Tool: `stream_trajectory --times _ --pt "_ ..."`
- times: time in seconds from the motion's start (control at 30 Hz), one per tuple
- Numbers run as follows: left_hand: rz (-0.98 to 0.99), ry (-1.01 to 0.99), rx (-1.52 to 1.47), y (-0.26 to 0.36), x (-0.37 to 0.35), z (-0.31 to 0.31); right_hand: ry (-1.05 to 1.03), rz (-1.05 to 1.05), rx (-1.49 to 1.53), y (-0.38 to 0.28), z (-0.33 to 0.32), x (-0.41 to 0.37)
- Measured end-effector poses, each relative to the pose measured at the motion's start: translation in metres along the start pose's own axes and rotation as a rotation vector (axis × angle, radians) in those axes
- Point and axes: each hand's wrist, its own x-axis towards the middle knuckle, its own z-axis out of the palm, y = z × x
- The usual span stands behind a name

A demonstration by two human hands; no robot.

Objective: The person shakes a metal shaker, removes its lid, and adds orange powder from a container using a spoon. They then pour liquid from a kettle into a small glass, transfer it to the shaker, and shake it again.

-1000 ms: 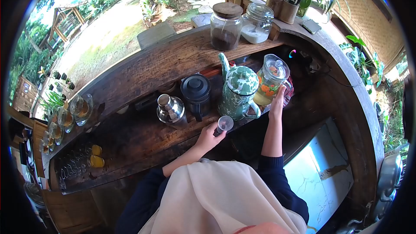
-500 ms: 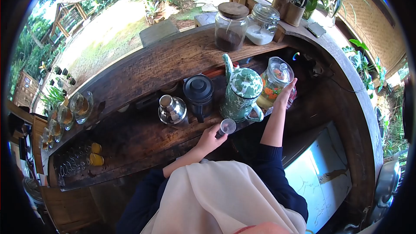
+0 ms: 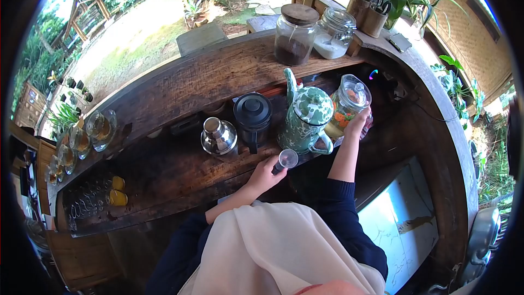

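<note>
My left hand [image 3: 264, 175] is closed around a small clear cup [image 3: 288, 158], held upright at the front edge of the wooden counter. At the right, my right hand [image 3: 357, 122] grips the near side of a lidded glass pitcher [image 3: 346, 96] with orange flowers and a pale liquid in it; its fingertips are partly hidden. Between my hands and farther back stands a green-and-white speckled enamel pot [image 3: 309, 110]. To its left are a black-lidded French press [image 3: 252, 113] and a steel cocktail shaker [image 3: 219, 137].
A wood-lidded jar of dark powder [image 3: 295, 35] and a clip-top jar of white grains [image 3: 332, 35] stand on the raised ledge [image 3: 218, 71]. Filled glass cups [image 3: 101, 129] line the ledge's left end. Small glasses [image 3: 87, 205] and yellow-filled ones [image 3: 118, 198] sit lower left.
My right hand has moved slightly down, and its fingers have curled from straighter to bent around the pitcher. My left hand keeps the cup in place. The view has shifted slightly.
</note>
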Motion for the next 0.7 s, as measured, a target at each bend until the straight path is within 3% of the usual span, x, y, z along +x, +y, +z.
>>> stream_trajectory --times 0.27,0.37,0.5,0.7 --pt "0.017 0.015 -0.009 -0.004 -0.001 0.002 0.104 0.045 0.013 -0.010 0.004 -0.010" --pt "0.023 0.017 -0.010 -0.004 -0.001 0.002 0.056 0.043 0.063 0.004 -0.018 -0.001" --pt "0.025 0.016 -0.016 -0.002 0.000 0.001 -0.026 0.008 0.059 -0.017 -0.037 -0.025" --pt "0.050 0.015 0.003 -0.002 0.000 0.002 0.027 0.042 0.073 -0.055 -0.060 -0.074"
